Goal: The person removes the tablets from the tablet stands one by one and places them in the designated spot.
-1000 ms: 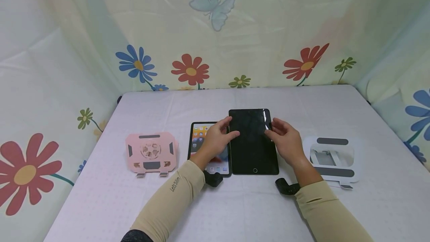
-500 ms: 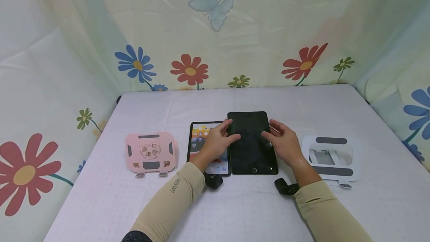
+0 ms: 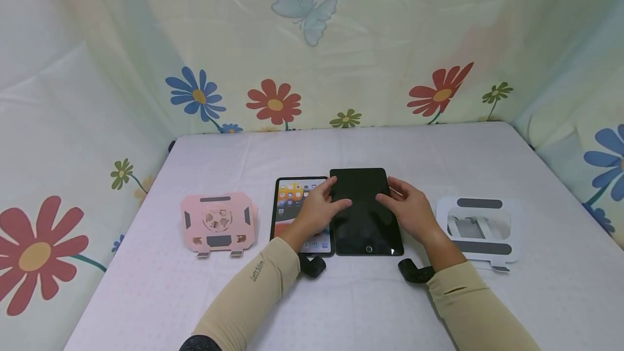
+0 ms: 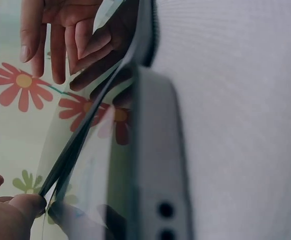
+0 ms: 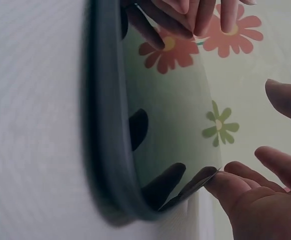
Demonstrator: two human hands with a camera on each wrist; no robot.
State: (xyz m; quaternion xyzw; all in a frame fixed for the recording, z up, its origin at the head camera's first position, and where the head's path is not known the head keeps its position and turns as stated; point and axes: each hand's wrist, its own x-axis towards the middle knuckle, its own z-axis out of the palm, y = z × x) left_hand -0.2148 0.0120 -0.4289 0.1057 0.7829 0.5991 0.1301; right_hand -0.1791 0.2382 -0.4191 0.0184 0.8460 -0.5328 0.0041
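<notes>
A tablet with a dark screen and a round home button (image 3: 363, 226) lies between my two hands, its far edge tilted up off the table. My left hand (image 3: 314, 211) has its fingertips at the tablet's left edge. In the left wrist view the thumb stands apart from the screen. On the other side, my right hand (image 3: 411, 211) touches the right edge; the right wrist view shows fingers (image 5: 228, 187) at the rim and the thumb lifted away. Partly hidden under my left hand is a tablet with a lit screen of app icons (image 3: 287, 213).
A pink tablet stand (image 3: 200, 213) lies at the left, folded flat with grey pads. At the right lies a white stand (image 3: 441, 213) with an open middle and two long grey pads. A white cloth covers the table (image 3: 361, 307); a flowered curtain (image 3: 380, 42) hangs behind.
The dark tablet's far edge has come down closer to the table, and both hands have lowered with it. The lit tablet and the stands stay in place.
</notes>
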